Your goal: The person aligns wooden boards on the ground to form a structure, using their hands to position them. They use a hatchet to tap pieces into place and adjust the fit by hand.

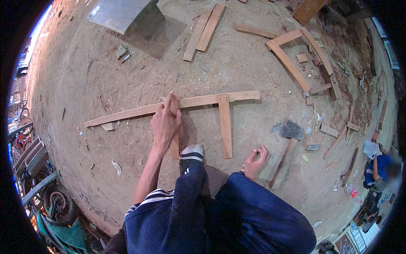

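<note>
A long, narrow wooden strip (196,101) lies across the ground in front of me. Two short wooden slats run from it towards me; the right slat (226,127) meets it near its right end. My left hand (166,125) holds the left slat (175,146) where it meets the strip, index finger stretched over the joint and thumb at the slat's side. Beside my right knee, my right hand (255,163) is curled, thumb and fingertips together; anything between them is too small to tell. Right of it lies a hammer (291,129) with a dark, square head and wooden handle.
A wooden frame (288,67) lies at the far right among offcuts. Two loose boards (204,31) lie ahead, near a grey metal box (122,17). My foot (192,151) rests between the slats. At the right edge is another person (376,169); a wheel (58,204) is at left.
</note>
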Tool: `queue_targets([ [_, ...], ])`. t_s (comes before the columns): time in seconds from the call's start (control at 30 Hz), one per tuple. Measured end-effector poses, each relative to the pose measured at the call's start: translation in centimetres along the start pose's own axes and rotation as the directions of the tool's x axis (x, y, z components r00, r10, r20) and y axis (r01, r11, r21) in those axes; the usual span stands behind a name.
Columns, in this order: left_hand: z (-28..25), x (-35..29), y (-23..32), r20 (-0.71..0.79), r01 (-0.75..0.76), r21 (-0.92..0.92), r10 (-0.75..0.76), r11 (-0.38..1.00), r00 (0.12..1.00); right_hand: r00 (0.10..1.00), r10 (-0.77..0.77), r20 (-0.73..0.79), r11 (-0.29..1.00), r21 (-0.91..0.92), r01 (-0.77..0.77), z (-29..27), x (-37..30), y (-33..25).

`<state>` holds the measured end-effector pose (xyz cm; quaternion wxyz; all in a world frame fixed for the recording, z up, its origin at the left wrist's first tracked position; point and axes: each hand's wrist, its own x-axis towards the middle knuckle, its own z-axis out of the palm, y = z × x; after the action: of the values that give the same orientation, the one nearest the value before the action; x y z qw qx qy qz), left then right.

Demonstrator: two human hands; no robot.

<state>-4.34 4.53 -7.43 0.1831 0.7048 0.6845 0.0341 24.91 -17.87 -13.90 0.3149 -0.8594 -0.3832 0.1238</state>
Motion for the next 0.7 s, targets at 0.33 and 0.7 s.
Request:
queue_targets([
  [0.33,-1.1,0.1,-3.7,-0.016,0.094,-0.112,-0.096,0.989,0.995,0.998,-0.046,-0.032,0.999,0.015,0.046,0.2,0.0,0.0],
  [0.7,-1.4,0.9,-7.3,0.079,0.178,-0.405,-0.16,0.897,0.984,0.996,-0.075,-0.056,0.997,-0.01,0.075,0.1,0.3,-0.7],
])
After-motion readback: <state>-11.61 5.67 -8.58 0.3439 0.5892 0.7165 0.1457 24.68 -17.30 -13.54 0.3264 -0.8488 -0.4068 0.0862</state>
